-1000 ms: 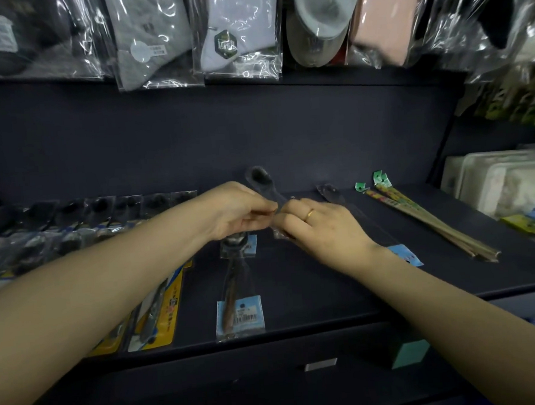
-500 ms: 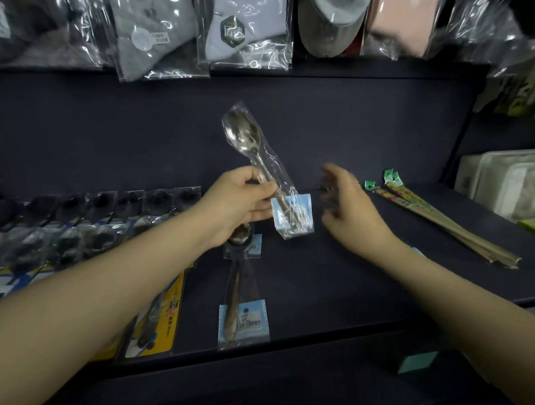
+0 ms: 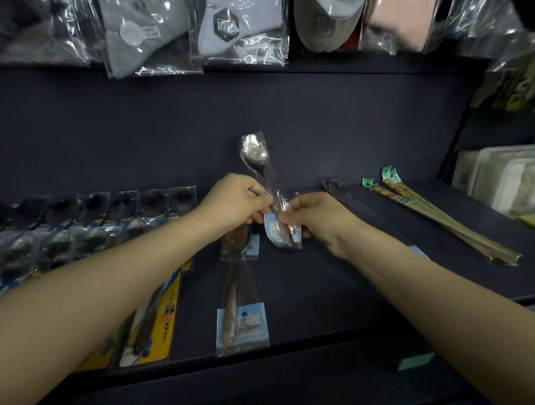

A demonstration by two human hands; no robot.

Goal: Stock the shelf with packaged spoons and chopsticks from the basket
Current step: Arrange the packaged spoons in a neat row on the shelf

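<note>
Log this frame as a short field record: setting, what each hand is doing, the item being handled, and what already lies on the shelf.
setting: dark shop shelf with bagged socks hanging above
left hand: pinches the packaged spoon at mid-handle
right hand: grips the same pack at its blue label end
spoon pose: held above the shelf, bowl up, tilted slightly left
on shelf, centre: another packaged spoon lying flat
on shelf, left: row of packaged dark utensils
on shelf, right: packaged chopsticks lying diagonally
basket: not in view
</note>
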